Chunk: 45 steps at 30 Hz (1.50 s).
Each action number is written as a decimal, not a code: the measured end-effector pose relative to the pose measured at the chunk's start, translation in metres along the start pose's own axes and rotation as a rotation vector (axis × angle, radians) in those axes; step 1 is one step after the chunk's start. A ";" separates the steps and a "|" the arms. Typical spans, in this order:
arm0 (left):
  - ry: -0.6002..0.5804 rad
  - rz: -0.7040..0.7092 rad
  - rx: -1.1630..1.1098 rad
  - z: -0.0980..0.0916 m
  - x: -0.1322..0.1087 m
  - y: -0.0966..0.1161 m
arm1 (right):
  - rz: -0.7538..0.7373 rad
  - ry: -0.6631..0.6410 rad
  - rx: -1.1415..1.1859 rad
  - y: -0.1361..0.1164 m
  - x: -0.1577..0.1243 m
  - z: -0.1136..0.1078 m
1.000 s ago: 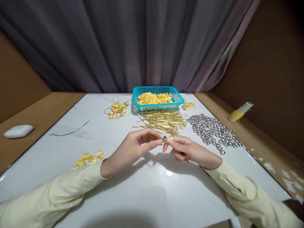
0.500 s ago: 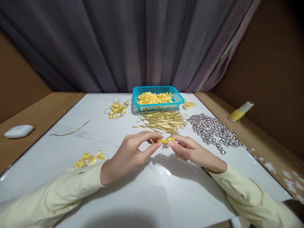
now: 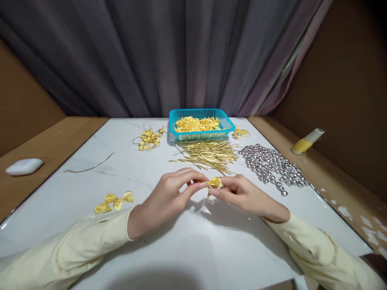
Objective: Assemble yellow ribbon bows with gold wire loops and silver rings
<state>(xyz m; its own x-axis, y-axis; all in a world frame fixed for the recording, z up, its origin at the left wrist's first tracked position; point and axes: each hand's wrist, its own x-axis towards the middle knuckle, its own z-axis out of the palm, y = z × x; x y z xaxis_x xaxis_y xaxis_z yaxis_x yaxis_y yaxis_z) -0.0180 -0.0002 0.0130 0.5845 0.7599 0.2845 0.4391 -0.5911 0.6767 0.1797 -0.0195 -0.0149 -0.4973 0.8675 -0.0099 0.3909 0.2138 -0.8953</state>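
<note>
A small yellow ribbon bow (image 3: 215,182) is held above the middle of the white table, between both hands. My left hand (image 3: 172,193) pinches its left side between thumb and fingertips. Closed around its right and lower part is my right hand (image 3: 244,197), its thumb under the bow and covering whatever hangs there. Just beyond the hands lies a heap of gold wire ties (image 3: 211,154). Silver beads (image 3: 269,163) spread over the table to the right. Beside my left forearm rest several loose yellow bows (image 3: 113,202).
At the back stands a blue basket (image 3: 201,136) of yellow bows. Finished-looking bows with cord loops and beads (image 3: 150,139) lie left of it, a smaller group (image 3: 240,133) right. A single gold cord (image 3: 89,165), a white rounded object (image 3: 24,166) and a yellow thread spool (image 3: 306,141) lie outward.
The bow has turned and shifted slightly right. The silver bead below it is now hidden, and my right thumb has moved left beneath the bow.
</note>
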 end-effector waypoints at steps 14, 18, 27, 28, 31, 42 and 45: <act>0.001 0.049 0.031 0.004 -0.005 0.000 | -0.116 0.176 -0.146 -0.002 0.001 0.007; -0.023 0.035 0.019 0.003 -0.005 -0.001 | -0.134 0.159 -0.175 -0.001 0.001 0.005; -0.069 -0.038 -0.019 0.000 -0.001 0.002 | -0.158 0.168 -0.168 0.000 -0.001 0.002; -0.094 -0.037 -0.002 -0.001 -0.001 0.003 | -0.167 0.169 -0.166 0.001 -0.001 0.002; -0.168 0.032 0.069 -0.001 0.000 0.002 | -0.180 0.161 -0.168 0.000 -0.001 0.003; -0.247 0.279 0.244 0.002 -0.001 -0.006 | -0.184 0.113 -0.084 -0.004 -0.001 0.002; -0.243 0.303 0.185 0.001 -0.001 -0.004 | -0.155 0.064 0.060 -0.005 -0.002 0.001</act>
<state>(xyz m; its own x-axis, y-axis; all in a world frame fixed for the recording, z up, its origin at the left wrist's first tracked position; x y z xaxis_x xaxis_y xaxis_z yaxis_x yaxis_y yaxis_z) -0.0197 0.0009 0.0093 0.8398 0.4720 0.2683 0.3253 -0.8331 0.4473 0.1780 -0.0229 -0.0114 -0.4971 0.8534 0.1565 0.2656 0.3214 -0.9089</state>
